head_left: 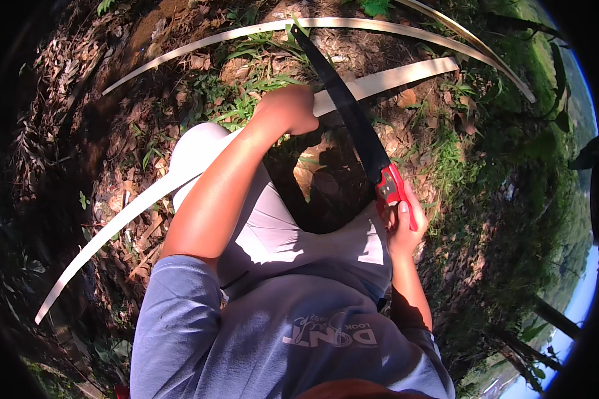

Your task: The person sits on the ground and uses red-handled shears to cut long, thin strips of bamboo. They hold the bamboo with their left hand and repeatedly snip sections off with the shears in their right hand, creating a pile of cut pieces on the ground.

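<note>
My left hand (289, 110) is closed around a long pale bamboo strip (386, 78) that runs from lower left across my knee to the upper right. My right hand (400, 226) grips the red handle of a hand saw (343, 100). Its dark blade slants up and to the left, crossing over the pale strip just right of my left hand. The blade tip reaches a second thin curved strip (246, 32) lying on the ground further off.
Dry leaves, bare earth and patches of green grass (246, 100) cover the ground. My bent knee in light trousers (199, 146) is under the left arm. Another curved strip (486, 53) lies at the upper right. Trees and slope fall away at right.
</note>
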Demonstrator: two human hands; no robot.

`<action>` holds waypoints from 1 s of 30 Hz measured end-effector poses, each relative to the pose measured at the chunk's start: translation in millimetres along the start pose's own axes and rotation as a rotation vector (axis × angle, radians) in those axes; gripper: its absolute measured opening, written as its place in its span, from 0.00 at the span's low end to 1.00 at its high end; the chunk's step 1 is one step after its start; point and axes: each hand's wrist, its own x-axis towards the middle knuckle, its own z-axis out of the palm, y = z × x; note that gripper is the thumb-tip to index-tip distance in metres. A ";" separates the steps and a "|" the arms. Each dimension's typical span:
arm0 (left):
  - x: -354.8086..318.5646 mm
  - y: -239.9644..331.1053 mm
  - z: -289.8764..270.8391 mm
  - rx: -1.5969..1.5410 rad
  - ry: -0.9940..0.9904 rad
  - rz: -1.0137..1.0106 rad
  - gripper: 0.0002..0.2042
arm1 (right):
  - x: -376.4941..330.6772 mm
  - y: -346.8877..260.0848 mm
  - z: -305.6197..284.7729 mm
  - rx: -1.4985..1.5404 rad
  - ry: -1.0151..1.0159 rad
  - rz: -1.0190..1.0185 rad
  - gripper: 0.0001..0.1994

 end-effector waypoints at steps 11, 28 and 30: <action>-7.8 7.6 -6.8 -0.005 0.032 -0.023 0.18 | 5.1 -25.3 1.0 -0.151 -0.060 -0.063 0.23; 3.4 0.8 1.6 -0.029 0.022 0.031 0.20 | 47.5 -28.3 62.1 -0.031 -0.031 -0.071 0.21; 3.4 -1.4 1.0 -0.030 0.007 0.031 0.20 | -0.5 -14.0 11.9 -0.084 0.021 -0.043 0.22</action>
